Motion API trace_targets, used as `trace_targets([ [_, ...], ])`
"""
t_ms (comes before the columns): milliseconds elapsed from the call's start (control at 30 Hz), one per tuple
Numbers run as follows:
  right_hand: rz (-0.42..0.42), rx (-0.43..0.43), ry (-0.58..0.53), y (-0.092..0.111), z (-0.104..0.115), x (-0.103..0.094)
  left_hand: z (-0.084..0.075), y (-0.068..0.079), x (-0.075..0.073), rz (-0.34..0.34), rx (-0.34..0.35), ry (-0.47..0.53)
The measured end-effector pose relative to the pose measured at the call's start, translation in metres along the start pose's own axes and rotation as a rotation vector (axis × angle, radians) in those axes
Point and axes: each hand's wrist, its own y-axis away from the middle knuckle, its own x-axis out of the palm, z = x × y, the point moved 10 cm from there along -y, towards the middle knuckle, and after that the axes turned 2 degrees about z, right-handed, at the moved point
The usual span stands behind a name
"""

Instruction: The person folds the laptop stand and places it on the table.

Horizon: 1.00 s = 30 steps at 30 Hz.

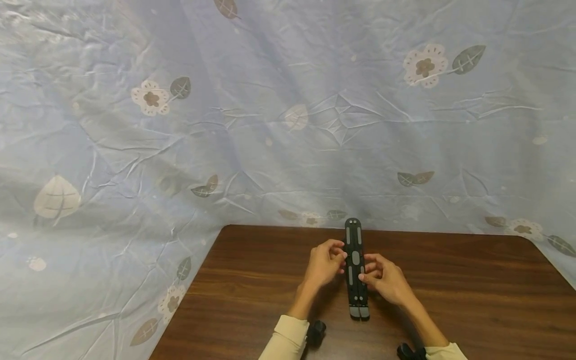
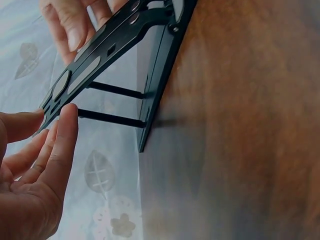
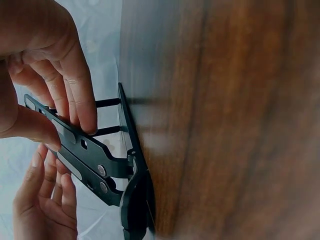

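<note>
Right hand (image 1: 388, 283) pinching the long black, grey-padded folding stand (image 1: 355, 258), left hand's (image 1: 324, 263) fingers grasping its opposite edge, and it's propped open on the brown wood-grained bench (image 1: 252, 295)!

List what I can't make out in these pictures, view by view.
Head view: the near edge of the brown wood-grain table, cut off by the picture's bottom.
Head view: two thin black struts, hidden beneath the long black stand with grey pads.
Left wrist view: the stand's near end and part of the bare right hand, cut off by the top edge.
Right wrist view: part of the stand, hidden behind the right hand.
</note>
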Motion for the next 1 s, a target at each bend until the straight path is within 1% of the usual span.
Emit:
trace_targets([
  [133,0.001,0.015,-0.003,0.004,-0.002,-0.001,-0.004,-0.006,-0.003,-0.001,0.021,-0.011],
  [433,0.007,0.042,0.005,0.012,-0.007,0.000,-0.012,-0.019,-0.010,-0.007,0.034,-0.040],
  [667,0.038,0.051,0.011,0.021,-0.006,0.002,-0.021,-0.030,-0.015,-0.006,0.060,-0.099],
  [733,0.053,0.051,0.024,0.024,-0.007,0.003,-0.024,-0.034,-0.017,-0.007,0.071,-0.128],
  [833,0.055,0.030,0.092,0.028,-0.003,0.003,-0.031,-0.040,-0.020,-0.007,0.106,-0.201],
  [933,0.036,0.028,0.163,0.033,0.000,0.001,-0.039,-0.046,-0.021,-0.001,0.148,-0.266],
  [1000,0.026,0.034,0.194,0.036,0.000,-0.001,-0.043,-0.049,-0.020,0.015,0.160,-0.279],
])
